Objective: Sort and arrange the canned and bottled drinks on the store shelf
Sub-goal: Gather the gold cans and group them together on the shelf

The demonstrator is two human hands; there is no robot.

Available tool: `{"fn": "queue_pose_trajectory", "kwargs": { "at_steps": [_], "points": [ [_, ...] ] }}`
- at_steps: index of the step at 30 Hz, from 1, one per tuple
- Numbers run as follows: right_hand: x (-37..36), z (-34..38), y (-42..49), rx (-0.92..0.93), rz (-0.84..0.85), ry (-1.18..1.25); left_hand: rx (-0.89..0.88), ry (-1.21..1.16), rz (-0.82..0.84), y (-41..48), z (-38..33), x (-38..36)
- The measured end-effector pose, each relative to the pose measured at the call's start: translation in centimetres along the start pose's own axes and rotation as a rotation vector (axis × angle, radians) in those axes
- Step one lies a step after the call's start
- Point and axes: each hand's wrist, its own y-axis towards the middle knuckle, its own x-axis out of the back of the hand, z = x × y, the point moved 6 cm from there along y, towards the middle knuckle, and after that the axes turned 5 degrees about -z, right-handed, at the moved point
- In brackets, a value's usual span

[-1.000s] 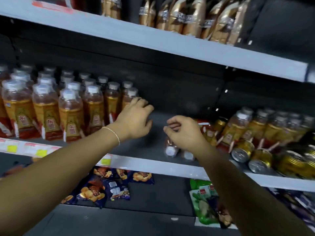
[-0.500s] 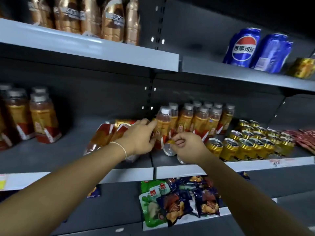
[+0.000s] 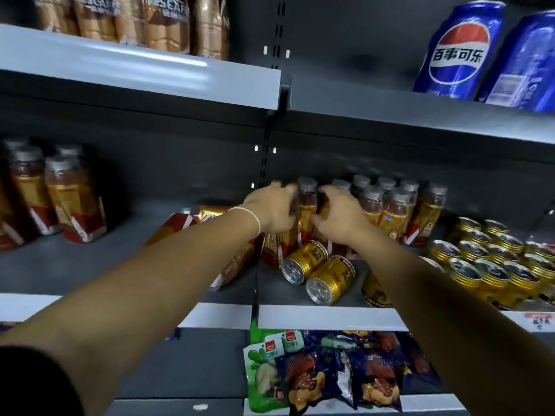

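Amber tea bottle (image 3: pixel 307 205), front left of its cluster on the middle shelf (image 3: pixel 330 318), stands half hidden between two outstretched arms. The left hand (image 3: pixel 270 210) and right hand (image 3: pixel 339 219) curl against its sides, but the fingers are blurred and I can't tell whether either grips. Two gold cans (image 3: pixel 304 261) lie tipped just below the wrists.

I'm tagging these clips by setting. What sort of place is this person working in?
Most likely a small shop or convenience store: grey metal shelving with a pale strip along its edge, rows of identical tea bottles and gold cans, blue Pepsi cans above and snack packets below.
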Motion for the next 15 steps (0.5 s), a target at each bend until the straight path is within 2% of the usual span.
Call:
{"fn": "queue_pose_trajectory", "kwargs": {
  "at_steps": [3,9,15],
  "points": [
    [-0.8,0.4,2.4,0.019,0.068,-0.016,-0.027,-0.014,0.010,-0.1,0.2,-0.5],
    [-2.7,1.0,5.1,-0.005,0.228,-0.111,-0.031,-0.043,-0.078,-0.7,0.7,0.3],
    [-2.8,1.2,5.1,-0.026,0.277,-0.144,0.011,-0.149,-0.065,-2.1,1.4,0.4]
  ]
}}
